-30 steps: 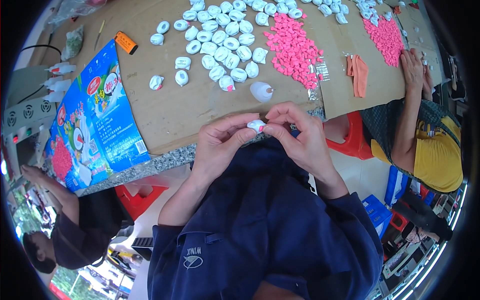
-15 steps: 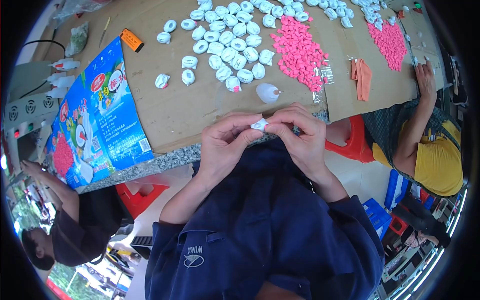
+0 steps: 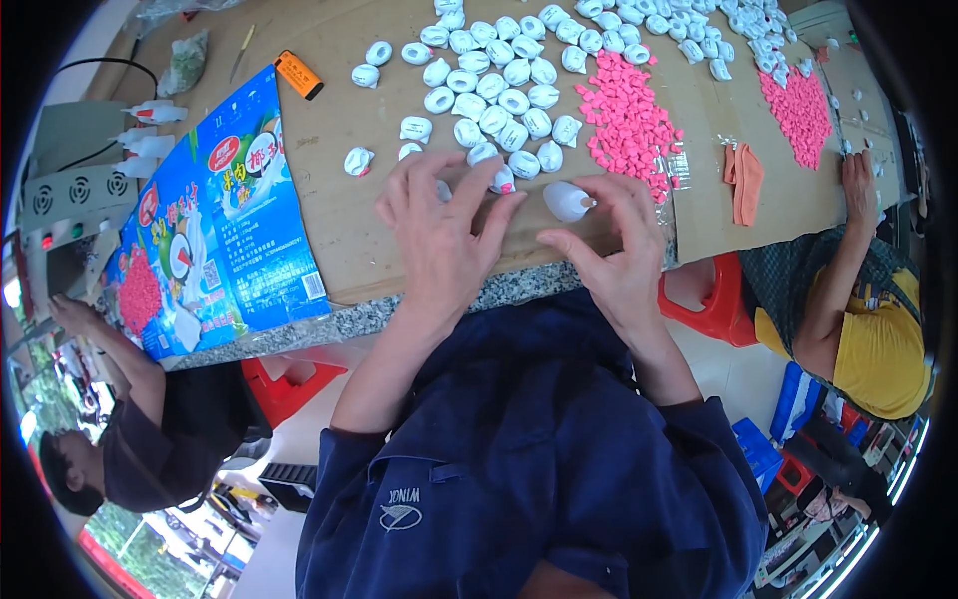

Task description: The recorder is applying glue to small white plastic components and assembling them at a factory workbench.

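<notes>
My left hand [image 3: 444, 235] reaches over the front of the board with its fingers spread. A small white oval piece [image 3: 444, 190] shows between those fingers; whether they touch it is hard to see. Just beyond the fingertips lies another white piece with a pink end [image 3: 502, 182]. My right hand [image 3: 629, 240] is open, thumb and forefinger apart on either side of a white squeeze bottle [image 3: 567, 202] that lies with its thin nozzle toward the palm. Many similar white ring-like pieces [image 3: 494, 120] with dark print lie in a loose group beyond both hands.
Pink small parts [image 3: 624, 115] lie heaped right of the white pieces, with orange finger-shaped cloths [image 3: 743, 185] farther right. A blue printed sheet [image 3: 230, 220] and orange box cutter [image 3: 299, 75] lie left. Granite edge [image 3: 369, 317] runs along the front. Co-workers sit both sides.
My hands have parted from the white piece they held together. The left went forward and left to the group; the right opened beside the bottle. The view has shifted slightly.
</notes>
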The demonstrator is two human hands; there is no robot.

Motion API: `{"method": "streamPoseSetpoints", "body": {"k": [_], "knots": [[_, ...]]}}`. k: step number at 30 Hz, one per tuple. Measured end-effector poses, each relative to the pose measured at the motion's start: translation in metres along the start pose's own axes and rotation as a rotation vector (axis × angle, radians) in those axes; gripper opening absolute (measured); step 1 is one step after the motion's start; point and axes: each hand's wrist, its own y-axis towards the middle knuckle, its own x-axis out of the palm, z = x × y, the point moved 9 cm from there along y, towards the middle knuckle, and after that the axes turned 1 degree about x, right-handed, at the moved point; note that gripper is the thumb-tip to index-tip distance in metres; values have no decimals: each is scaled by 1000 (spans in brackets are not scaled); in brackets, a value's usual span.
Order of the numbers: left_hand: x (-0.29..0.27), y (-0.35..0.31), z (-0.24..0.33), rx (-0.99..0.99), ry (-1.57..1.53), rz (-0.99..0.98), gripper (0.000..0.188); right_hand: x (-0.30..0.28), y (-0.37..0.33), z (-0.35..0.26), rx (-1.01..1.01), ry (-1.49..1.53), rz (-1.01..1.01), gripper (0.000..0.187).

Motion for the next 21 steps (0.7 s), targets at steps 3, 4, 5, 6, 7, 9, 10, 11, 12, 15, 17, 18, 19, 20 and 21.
{"method": "streamPoseSetpoints", "body": {"k": [3, 4, 5, 6, 7, 9, 10, 11, 12, 15, 17, 18, 19, 20, 21], "knots": [[0, 0, 5, 67, 80, 23, 33, 4, 0, 4, -30, -29, 0, 39], [-3, -1, 1, 53, 97, 31, 32, 4, -1, 5, -26, -31, 1, 38], [-6, -1, -4, 38, 113, 38, 30, 3, 0, 5, -25, -28, 0, 38], [-10, 0, -7, 38, 117, 36, 30, 1, 0, 3, -36, -36, -6, 35], [-13, 2, -14, -14, 146, 31, 31, 0, 0, 1, -48, -44, -11, 32], [-16, 5, -28, -78, 162, 45, 32, -2, -1, 3, -73, 21, -3, 31], [-18, 6, -30, -77, 166, 45, 32, -3, -2, 2, -100, 83, 5, 29], [-16, 8, -31, -70, 157, 11, 33, -2, -3, 1, -101, 88, 6, 29], [-14, 10, -31, -62, 143, -24, 34, -3, -5, 6, -10, 199, 2, 28], [-15, 20, -14, 10, 112, -41, 31, -7, -7, 11, 58, 285, -30, 27], [-7, 22, -7, 102, 124, -70, 28, -7, -9, 10, 32, 262, -61, 28], [-1, 23, 2, 198, 130, -101, 25, -8, -10, 13, 68, 316, -60, 28], [-1, 23, 4, 200, 128, -100, 25, -8, -10, 15, 104, 369, -58, 28], [1, 23, 7, 218, 143, -127, 24, -10, -11, 15, 103, 367, -56, 28], [3, 22, 10, 237, 159, -155, 24, -12, -11, 13, 97, 328, -57, 30]]}}
